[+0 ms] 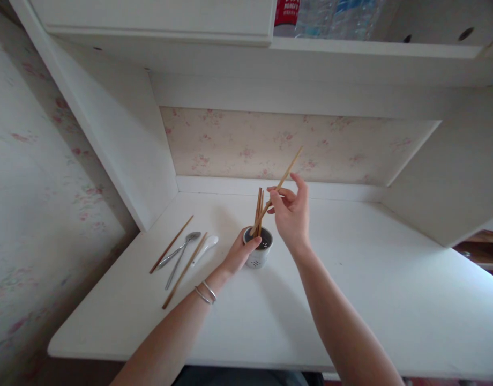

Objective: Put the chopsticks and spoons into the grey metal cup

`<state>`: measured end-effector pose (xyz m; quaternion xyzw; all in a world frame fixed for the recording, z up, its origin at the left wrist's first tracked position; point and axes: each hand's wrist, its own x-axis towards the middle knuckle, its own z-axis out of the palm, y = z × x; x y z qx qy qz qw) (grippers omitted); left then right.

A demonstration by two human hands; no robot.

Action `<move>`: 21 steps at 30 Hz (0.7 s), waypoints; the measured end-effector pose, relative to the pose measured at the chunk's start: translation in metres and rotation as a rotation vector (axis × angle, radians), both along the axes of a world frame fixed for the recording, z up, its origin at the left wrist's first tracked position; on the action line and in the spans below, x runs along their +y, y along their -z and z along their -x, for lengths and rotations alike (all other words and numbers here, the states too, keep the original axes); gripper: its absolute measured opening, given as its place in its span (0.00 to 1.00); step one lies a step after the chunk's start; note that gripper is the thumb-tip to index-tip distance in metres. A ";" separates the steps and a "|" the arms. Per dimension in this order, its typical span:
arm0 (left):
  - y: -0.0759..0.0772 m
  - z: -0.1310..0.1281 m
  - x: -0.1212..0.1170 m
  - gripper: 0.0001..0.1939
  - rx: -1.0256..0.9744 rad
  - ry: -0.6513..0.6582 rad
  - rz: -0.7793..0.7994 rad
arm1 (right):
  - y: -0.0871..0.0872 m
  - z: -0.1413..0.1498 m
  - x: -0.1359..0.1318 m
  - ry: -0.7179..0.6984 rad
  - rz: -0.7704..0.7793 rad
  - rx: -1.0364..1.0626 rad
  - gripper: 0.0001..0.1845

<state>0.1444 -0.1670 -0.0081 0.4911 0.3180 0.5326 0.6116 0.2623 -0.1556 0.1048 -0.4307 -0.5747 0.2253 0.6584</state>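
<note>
A small white utensil holder [259,258] with holes in its side stands on the white desk [351,311]. My left hand [240,253] is wrapped round its left side, thumb on the rim. My right hand [290,210] pinches a wooden chopstick [284,176] that slants down into the holder, its top end pointing up to the right. A few more chopsticks [259,206] stand upright in the holder. To the left on the desk lie two loose chopsticks [172,250], a metal spoon [181,250] and a white ceramic spoon [206,248].
The desk sits in an alcove with a white side panel [121,134] on the left and another on the right. A shelf [351,48] overhead carries plastic water bottles [335,19]. Floral wallpaper [270,145] covers the back wall.
</note>
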 end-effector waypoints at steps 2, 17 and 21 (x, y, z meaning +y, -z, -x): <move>-0.001 0.001 -0.001 0.24 0.002 -0.013 -0.022 | 0.008 -0.017 0.008 0.085 0.028 -0.051 0.32; 0.001 -0.003 0.002 0.23 -0.020 -0.022 -0.068 | 0.063 -0.021 0.013 0.028 0.354 -0.314 0.22; 0.003 -0.003 0.003 0.23 -0.011 -0.061 -0.055 | 0.067 -0.021 0.011 -0.023 0.378 -0.304 0.22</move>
